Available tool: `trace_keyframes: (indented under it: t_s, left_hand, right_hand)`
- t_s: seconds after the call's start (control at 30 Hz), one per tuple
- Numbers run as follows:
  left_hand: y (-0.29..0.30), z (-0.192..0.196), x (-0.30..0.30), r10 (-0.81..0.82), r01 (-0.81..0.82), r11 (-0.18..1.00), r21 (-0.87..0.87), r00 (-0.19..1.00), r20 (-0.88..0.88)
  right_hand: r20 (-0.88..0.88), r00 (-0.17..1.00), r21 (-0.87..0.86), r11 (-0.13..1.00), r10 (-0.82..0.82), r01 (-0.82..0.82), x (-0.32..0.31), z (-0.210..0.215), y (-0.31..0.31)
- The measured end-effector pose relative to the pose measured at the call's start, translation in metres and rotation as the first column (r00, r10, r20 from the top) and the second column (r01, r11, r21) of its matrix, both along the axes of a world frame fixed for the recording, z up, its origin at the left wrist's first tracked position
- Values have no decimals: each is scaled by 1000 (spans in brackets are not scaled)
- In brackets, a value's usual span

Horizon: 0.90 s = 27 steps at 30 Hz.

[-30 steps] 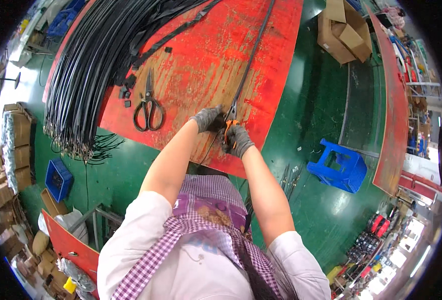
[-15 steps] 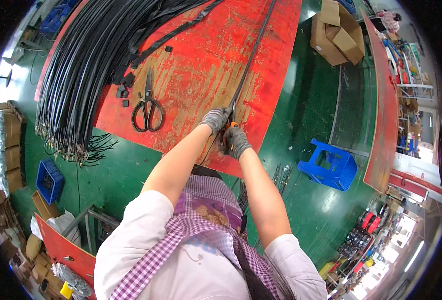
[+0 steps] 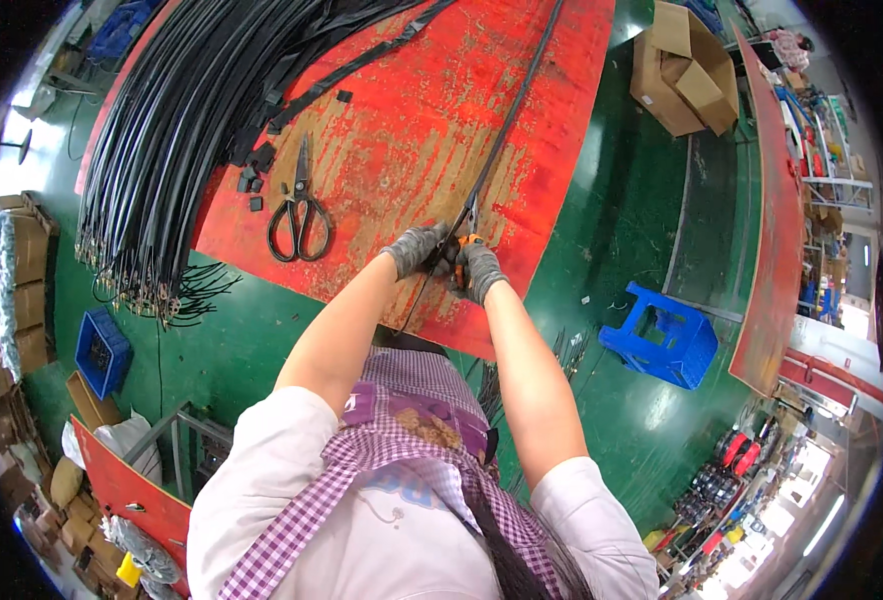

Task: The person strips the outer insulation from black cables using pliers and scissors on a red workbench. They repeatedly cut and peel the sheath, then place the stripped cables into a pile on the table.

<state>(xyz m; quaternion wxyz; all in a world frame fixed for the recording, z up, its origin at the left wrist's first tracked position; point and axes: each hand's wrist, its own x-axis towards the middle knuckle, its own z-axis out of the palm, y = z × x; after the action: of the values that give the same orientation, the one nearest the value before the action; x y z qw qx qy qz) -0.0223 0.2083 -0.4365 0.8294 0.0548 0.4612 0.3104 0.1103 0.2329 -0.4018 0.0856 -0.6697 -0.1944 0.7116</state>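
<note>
A long black cable runs down the worn red tabletop toward me. My left hand, in a grey glove, is closed around the cable close to the table's near edge. A thin dark end of it trails below the hand. In my right hand, also gloved, is a pair of orange-handled pliers. Their jaws point away from me and lie against the cable; whether they bite on it I cannot tell. Black-handled scissors lie on the table to the left of my hands.
A thick bundle of black cables covers the table's left side, its ends hanging over the edge. Small black pieces lie by the scissors. On the green floor to the right are a blue plastic stool and an open cardboard box.
My left hand has slid a little down and left along the cable, away from the pliers' jaws. The pliers stay in my right hand, and their jaws show more plainly now.
</note>
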Motion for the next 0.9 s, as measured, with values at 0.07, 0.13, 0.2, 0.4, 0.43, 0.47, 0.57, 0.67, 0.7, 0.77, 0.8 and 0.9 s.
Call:
trace_keyframes:
  t_s: [0.07,0.13,0.2,0.4,0.43,0.47,0.57,0.67,0.7,0.77,0.8,0.9]
  left_hand:
    - [-17,17,-7,-208,490,775,399,794,-571]
    - [-34,24,-9,138,828,331,453,433,-891]
    - [-49,21,-5,106,700,491,519,543,-833]
    - [-52,-19,23,357,-360,926,111,933,48]
    - [-52,-22,25,336,-265,890,372,932,-139]
    - [-48,-24,25,330,-203,884,421,909,-254]
    - [-47,-24,22,400,-399,916,47,917,1]
    - [-44,-21,21,372,-371,928,35,928,-6]
    - [-43,-20,21,353,-352,936,27,935,-37]
    - [-41,-16,22,330,-332,943,8,934,-135]
    - [-40,-14,23,346,-350,937,-18,932,-107]
    - [-38,-6,22,311,-317,947,-58,946,-92]
  right_hand:
    - [16,1000,8,1000,-1,1,1,-5,0]
    - [38,999,32,999,1,-2,4,-16,0]
    - [55,998,66,998,3,-6,6,-34,-3]
    - [43,995,425,899,93,-103,9,-103,-2]
    - [132,963,445,854,235,-270,9,-110,-1]
    - [210,945,370,875,249,-313,8,-114,0]
    - [195,973,139,979,121,-149,2,-111,7]
    - [204,970,66,987,131,-147,-3,-91,13]
    - [197,970,56,986,142,-156,-5,-83,15]
    - [163,978,53,988,133,-143,-6,-67,17]
    - [139,984,57,991,110,-119,-5,-61,17]
    - [75,996,60,997,48,-53,3,-52,17]
